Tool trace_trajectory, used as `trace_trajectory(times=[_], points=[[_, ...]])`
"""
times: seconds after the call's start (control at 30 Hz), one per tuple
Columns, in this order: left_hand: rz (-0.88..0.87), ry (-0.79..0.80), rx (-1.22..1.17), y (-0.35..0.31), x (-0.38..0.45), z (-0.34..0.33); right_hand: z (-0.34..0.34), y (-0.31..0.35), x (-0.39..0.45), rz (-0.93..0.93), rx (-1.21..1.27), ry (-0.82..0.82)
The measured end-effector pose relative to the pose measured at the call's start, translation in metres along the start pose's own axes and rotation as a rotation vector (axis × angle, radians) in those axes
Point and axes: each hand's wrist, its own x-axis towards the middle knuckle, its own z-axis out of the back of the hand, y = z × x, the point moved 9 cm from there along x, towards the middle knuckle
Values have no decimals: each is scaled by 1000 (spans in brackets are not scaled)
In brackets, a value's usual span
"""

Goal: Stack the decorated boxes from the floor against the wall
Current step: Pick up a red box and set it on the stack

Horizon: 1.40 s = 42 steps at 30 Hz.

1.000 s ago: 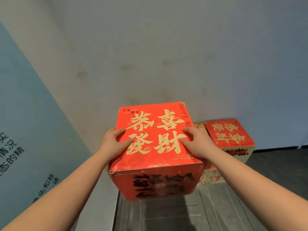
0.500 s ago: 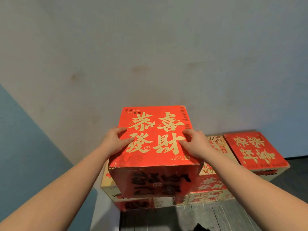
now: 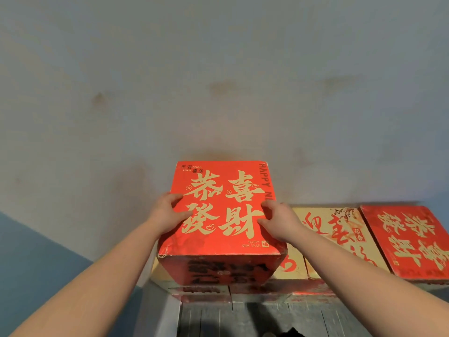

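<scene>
Red cardboard box with gold lettering, pinched at both sides by left hand and right hand, now nearer grey wall, above cream box row at three o'clock; lowering seems next.

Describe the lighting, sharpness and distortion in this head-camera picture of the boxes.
Head view: dim, even light, no glare; the red box and both hands, left and right, look sharp; the wall looks soft and blotchy; wide-angle stretch splays the forearms.

Your red box with gold characters sits level at frame centre, above the cream box and second red box lower right.
</scene>
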Motion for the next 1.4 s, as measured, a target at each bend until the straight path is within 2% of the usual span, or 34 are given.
trace_trajectory(times=[0.33, 0.53, 1.17, 1.4], points=[[52, 26, 37, 47, 48, -9, -49, 10, 40, -16, -26, 119], [78, 26, 71, 64, 63, -13, -60, 19, 49, -12, -29, 135], [214, 12, 20, 114, 63, -3, -93, 66, 51, 62, -34, 200], [230, -3, 81, 125, 63, 6, -99, 79, 51, 79, -17, 202]])
